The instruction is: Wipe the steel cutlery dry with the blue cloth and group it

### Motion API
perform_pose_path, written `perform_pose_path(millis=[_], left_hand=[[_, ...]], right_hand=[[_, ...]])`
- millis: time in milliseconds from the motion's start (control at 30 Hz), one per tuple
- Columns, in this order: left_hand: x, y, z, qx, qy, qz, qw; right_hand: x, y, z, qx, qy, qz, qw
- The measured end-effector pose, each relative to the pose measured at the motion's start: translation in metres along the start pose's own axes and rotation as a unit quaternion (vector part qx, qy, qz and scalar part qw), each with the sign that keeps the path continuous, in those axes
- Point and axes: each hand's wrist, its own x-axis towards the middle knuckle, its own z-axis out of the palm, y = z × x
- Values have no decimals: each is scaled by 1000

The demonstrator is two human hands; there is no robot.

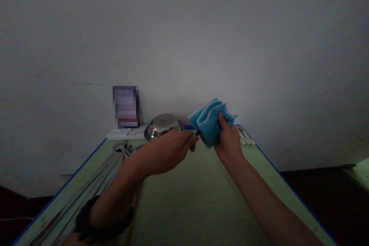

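Note:
My right hand (227, 142) is closed around a folded blue cloth (210, 121), held up above the green table (184, 200). My left hand (170, 152) is closed in a pinch on a thin dark utensil handle (196, 133) whose other end goes into the cloth. What sort of utensil it is stays hidden inside the cloth. Both hands meet near the far middle of the table.
A steel bowl (163, 126) lies tilted at the table's far edge beside a white tray (125, 133) and an upright blurred card (126, 107). Several long metal utensils (95, 184) lie along the left side. White spoons (245, 138) lie at the far right. A grey wall stands behind.

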Motion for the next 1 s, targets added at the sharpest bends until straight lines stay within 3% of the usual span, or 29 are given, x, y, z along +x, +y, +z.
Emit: perform_pose_path(millis=[133, 200, 300, 400, 533, 700, 867, 1000], left_hand=[[-13, -4, -20, -44, -58, -26, 997], [-17, -8, -27, -46, -64, -35, 996], [-16, -15, -29, -59, -46, -50, 996], [-12, -15, -26, -76, -46, -43, 995], [-9, -4, -22, -116, -89, -28, 989], [-10, -1, -24, -179, -98, -22, 979], [-7, -10, -19, -167, -89, -39, 981], [-1, -10, -10, -139, -71, -22, 987]], right_hand=[[16, -10, -15, -189, -47, -135, 971], [17, -11, -18, -234, -103, -130, 958], [12, -6, -15, -153, -157, -84, 972], [10, -2, -12, -107, -135, -105, 979], [14, -3, -14, -159, -46, -159, 973], [6, -2, -10, -85, 2, -91, 992], [-12, 7, 4, 14, -47, 23, 999], [-8, 6, 3, 2, -78, 31, 997]])
